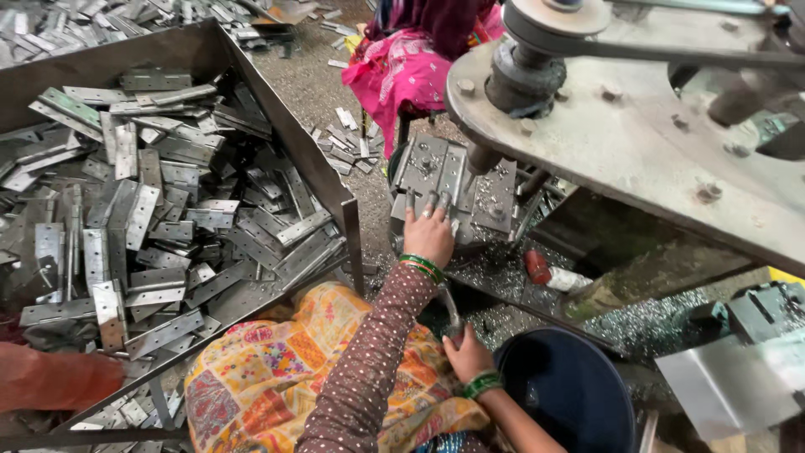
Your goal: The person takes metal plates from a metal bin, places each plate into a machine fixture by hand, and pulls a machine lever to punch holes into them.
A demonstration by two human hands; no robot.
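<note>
Left hand point(428, 235) flat, released, on drill jig point(444, 180); right hand point(465, 352) grasping lever point(450, 312); hinge bin point(277, 109) left.

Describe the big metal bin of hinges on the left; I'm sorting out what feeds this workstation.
The bin is an open tray of dull grey sheet metal with straight raised walls, one corner pointing toward the drill jig. It is heaped with flat silvery hinges lying jumbled at all angles. Its near wall runs beside a patterned cloth. More hinges lie scattered on the floor behind it.
</note>
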